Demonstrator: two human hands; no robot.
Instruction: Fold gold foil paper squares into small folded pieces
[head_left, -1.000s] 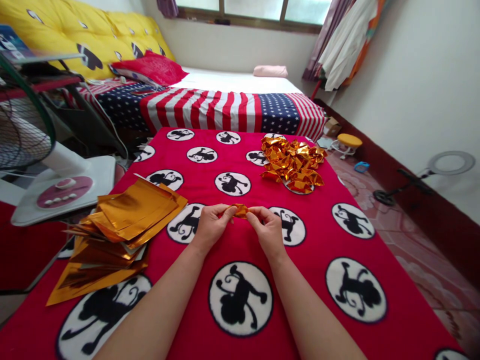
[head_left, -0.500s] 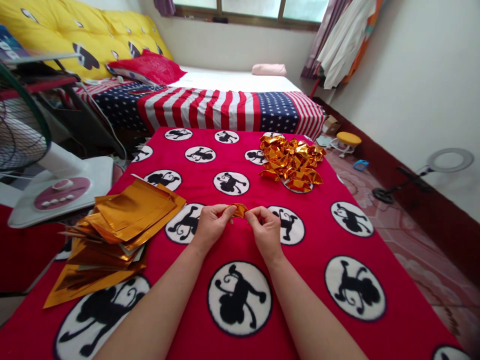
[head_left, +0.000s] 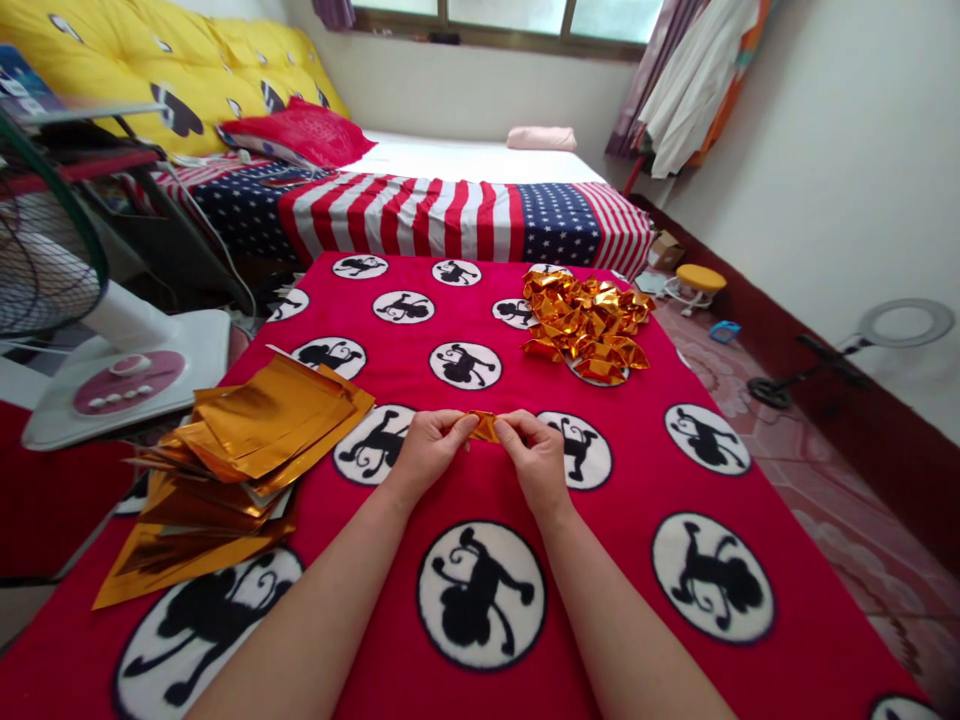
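Note:
Between my two hands, over the middle of the red cloth, is a small folded piece of gold foil paper. My left hand pinches its left end between thumb and fingers. At its right end, my right hand grips it the same way. To the left lies a loose, fanned stack of flat gold foil sheets. A heap of folded gold foil pieces rests at the far right of the cloth.
A white fan stands beyond the cloth's left edge. Behind the cloth is a bed with a striped, starred cover. On the floor to the right are a yellow stool and a ring light on a stand.
My hands stay at nearly the same spot, with the thumbs shifted slightly on the foil. The whole view has moved a little. Stack and heap look unchanged.

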